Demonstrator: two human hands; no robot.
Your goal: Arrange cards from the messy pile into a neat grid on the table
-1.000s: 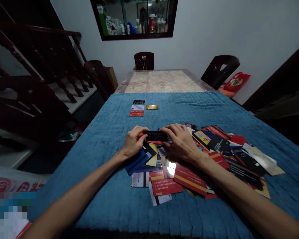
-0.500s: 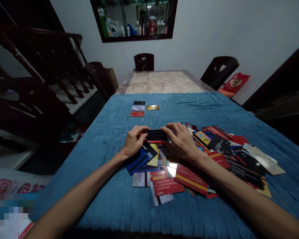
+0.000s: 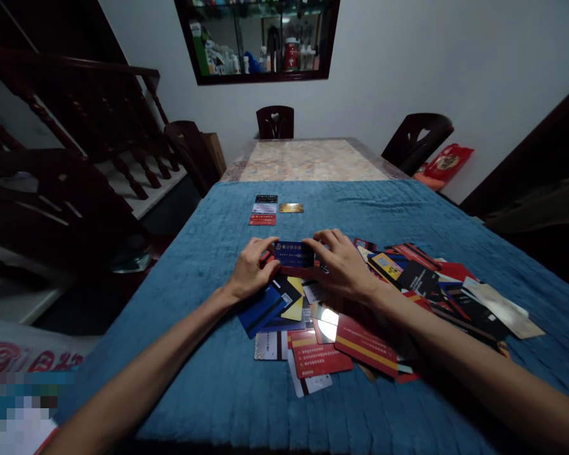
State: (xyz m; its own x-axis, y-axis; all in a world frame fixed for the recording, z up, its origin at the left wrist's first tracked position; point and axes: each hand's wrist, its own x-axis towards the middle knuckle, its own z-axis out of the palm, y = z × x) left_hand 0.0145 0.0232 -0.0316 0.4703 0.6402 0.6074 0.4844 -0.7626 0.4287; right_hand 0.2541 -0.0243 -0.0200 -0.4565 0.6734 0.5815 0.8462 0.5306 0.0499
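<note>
A dark blue card (image 3: 294, 254) with pale printed characters is held up between my two hands, its face tilted toward me. My left hand (image 3: 253, 266) pinches its left edge between thumb and fingers. At the right edge, my right hand (image 3: 342, 264) grips it the same way. Below and around both hands spreads a loose heap of cards, among them a red card (image 3: 320, 352), a blue card (image 3: 260, 309) and a black card (image 3: 418, 279). Farther off lie a black card (image 3: 266, 198), a white card (image 3: 264, 208) and a red card (image 3: 262, 220) in a column, with a gold card (image 3: 291, 208) beside them.
A blue cloth (image 3: 189, 354) covers the near part of the table; its patterned far end (image 3: 313, 159) is bare. Dark wooden chairs (image 3: 275, 122) stand around it. A red bag (image 3: 448, 163) lies beyond the right side, and a stair railing (image 3: 76, 63) rises at left.
The blue card has been tilted so its printed face now catches the light and reads more clearly. Both hands keep their hold on it. The view has shifted slightly.
</note>
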